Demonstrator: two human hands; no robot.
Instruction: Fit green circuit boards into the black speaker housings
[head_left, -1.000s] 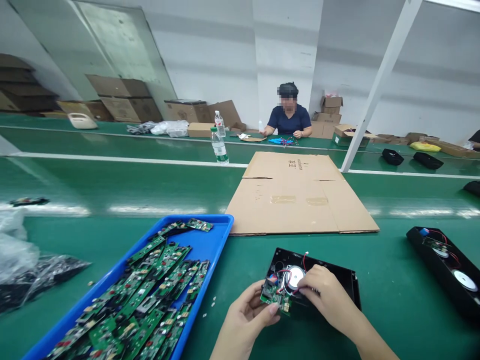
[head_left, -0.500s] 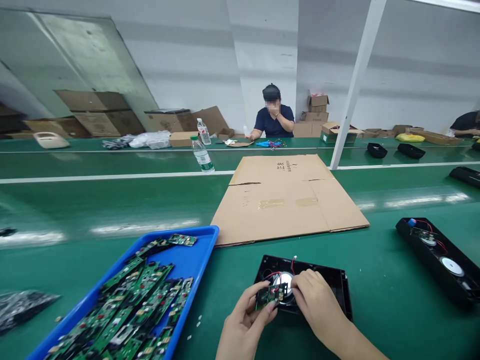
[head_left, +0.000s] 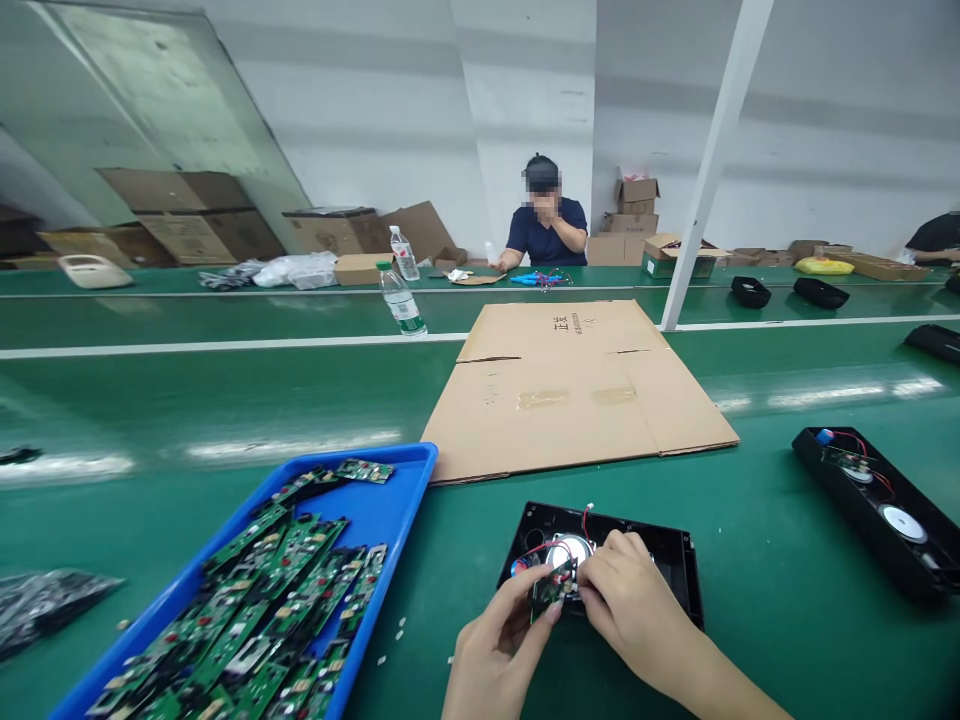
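A small green circuit board [head_left: 550,588] sits low in the frame, just right of centre, pinched between both hands and tilted up on edge over an open black plastic housing [head_left: 660,560] that lies flat on the green worktop [head_left: 750,520]. The left hand [head_left: 499,655] comes up from the bottom edge and grips the board's lower left side with thumb and fingertips; the right hand [head_left: 630,605] reaches in from the lower right, its fingers closed on the board's right edge. Just behind the board, inside the housing, a round silver speaker [head_left: 568,549] shows, with thin red wires [head_left: 583,519] looping above it. To the left, filling the lower left of the frame, a blue plastic tray [head_left: 390,500] holds a loose heap of green circuit boards [head_left: 270,600]. Beyond the housing, at mid-frame, a flattened brown cardboard sheet [head_left: 570,390] lies on the worktop. At the right edge a second long black housing [head_left: 885,510] rests with its own speaker and wires showing. A crumpled clear plastic bag [head_left: 45,600] lies at the far left edge. Farther back, left of centre, a clear plastic water bottle [head_left: 402,301] stands upright, and in the upper middle a person in a dark blue shirt [head_left: 547,225] sits at the far worktop, with brown cardboard boxes [head_left: 187,215] stacked along the wall in the upper left.
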